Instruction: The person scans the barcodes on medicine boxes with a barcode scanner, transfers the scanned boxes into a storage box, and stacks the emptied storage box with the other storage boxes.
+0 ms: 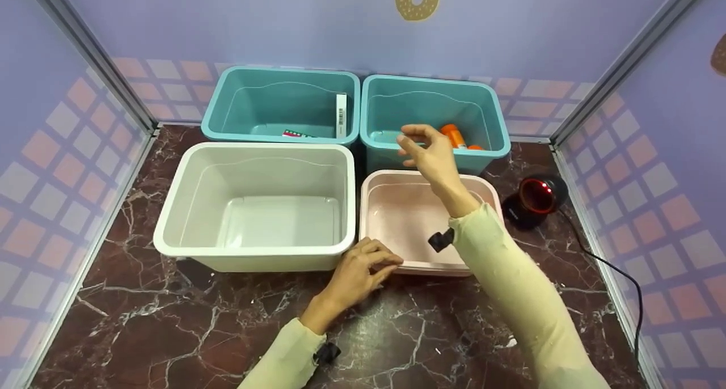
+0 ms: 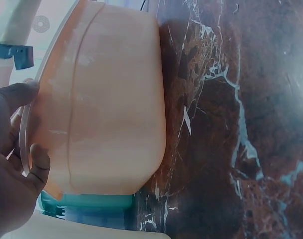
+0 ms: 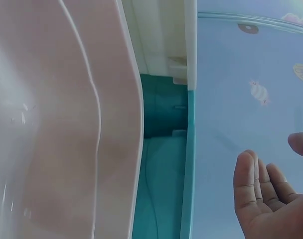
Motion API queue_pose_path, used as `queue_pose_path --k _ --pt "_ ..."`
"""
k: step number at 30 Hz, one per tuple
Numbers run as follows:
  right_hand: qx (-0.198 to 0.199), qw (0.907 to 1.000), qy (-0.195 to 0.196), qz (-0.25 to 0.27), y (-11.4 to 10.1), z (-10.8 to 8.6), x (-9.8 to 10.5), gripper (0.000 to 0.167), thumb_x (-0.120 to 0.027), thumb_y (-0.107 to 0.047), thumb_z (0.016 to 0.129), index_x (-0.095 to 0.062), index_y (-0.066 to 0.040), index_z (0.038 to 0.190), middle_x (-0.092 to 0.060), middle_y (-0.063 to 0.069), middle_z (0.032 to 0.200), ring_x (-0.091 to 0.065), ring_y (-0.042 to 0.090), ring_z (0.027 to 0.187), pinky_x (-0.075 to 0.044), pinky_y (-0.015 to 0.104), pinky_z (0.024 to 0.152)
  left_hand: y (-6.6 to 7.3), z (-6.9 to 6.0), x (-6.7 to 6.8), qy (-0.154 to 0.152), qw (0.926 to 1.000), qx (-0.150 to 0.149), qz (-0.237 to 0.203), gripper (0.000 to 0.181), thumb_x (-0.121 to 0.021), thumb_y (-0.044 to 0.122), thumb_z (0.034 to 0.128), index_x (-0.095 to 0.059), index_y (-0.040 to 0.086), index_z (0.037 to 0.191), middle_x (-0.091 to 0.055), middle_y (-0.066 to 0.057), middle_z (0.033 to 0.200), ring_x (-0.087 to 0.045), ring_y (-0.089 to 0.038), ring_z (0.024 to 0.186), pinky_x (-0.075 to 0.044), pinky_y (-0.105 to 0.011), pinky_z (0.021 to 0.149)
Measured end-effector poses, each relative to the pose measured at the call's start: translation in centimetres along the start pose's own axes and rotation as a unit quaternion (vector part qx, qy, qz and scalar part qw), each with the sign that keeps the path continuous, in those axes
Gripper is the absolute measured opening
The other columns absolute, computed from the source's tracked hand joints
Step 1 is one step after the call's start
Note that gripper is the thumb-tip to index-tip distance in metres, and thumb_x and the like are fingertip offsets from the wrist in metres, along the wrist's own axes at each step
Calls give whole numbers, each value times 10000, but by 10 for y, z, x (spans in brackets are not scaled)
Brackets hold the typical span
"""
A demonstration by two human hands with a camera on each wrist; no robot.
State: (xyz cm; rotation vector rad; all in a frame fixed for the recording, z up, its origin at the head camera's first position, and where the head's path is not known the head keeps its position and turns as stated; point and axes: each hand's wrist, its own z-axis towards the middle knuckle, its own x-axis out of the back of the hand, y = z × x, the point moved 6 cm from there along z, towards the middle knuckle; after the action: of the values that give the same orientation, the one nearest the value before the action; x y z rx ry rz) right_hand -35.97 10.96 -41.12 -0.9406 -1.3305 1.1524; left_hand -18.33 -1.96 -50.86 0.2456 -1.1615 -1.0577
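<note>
At the near left corner of a pink bin [image 1: 397,219], my left hand [image 1: 354,273] pinches the rim. The left wrist view shows the thumb and fingers of that hand [image 2: 12,189] on both sides of the bin's edge [image 2: 25,134]. My right hand [image 1: 434,156] hovers over the front rim of the right teal bin [image 1: 391,83], its fingers loosely bent with nothing between them. Inside that teal bin lie orange bottles [image 1: 452,135], partly hidden by the hand and rim. The right wrist view shows the right hand [image 3: 271,199] with thumb and fingers apart.
A white bin [image 1: 255,253] stands left of the pink one. Behind it, another teal bin [image 1: 283,74] holds a white box [image 1: 341,115] and a red and green pack [image 1: 296,134]. A black device with red lights [image 1: 536,199] and its cable [image 1: 615,270] sit at the right.
</note>
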Motion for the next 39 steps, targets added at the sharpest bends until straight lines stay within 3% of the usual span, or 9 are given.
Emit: queue_pose_path --k 10,16,21,29,39 --pt "-104 9999 30 3 10 -14 29 317 -697 -194 930 -659 -37 1202 -683 135 1066 -704 206 845 -615 296 694 -1 -1 0 35 9999 -53 -94 128 -749 209 879 -777 191 1002 -698 66 941 -610 -123 927 -496 -276 878" --pt "-279 9995 0 -167 23 -22 49 348 -701 -224 931 -661 -37 1222 -702 112 1059 -708 135 821 -622 360 750 -1 -3 -1 31 9998 -122 -137 125 -751 206 881 -776 188 1002 -695 62 939 -615 -122 923 -492 -277 889" --pt "-311 9992 41 -228 31 -28 66 355 -696 -229 939 -664 -16 1220 -705 -19 961 -717 151 827 -623 349 751 -1 -3 -1 13 9998 -120 -153 126 -750 203 882 -778 185 1003 -697 61 941 -604 -124 921 -494 -271 866" --pt "-392 9991 130 -112 38 -37 86 411 -702 -219 936 -631 62 1227 -714 -53 908 -696 90 780 -600 226 669 -2 -1 -1 -1 9999 -88 -148 137 -765 181 867 -778 184 1003 -693 60 936 -601 -123 919 -492 -274 861" --pt "-397 9990 179 -109 55 -48 108 406 -726 -216 918 -634 61 1200 -742 49 938 -704 122 770 -597 220 661 -2 0 0 0 9998 -155 -92 132 -755 196 877 -776 185 1007 -694 64 938 -609 -123 914 -489 -274 878"
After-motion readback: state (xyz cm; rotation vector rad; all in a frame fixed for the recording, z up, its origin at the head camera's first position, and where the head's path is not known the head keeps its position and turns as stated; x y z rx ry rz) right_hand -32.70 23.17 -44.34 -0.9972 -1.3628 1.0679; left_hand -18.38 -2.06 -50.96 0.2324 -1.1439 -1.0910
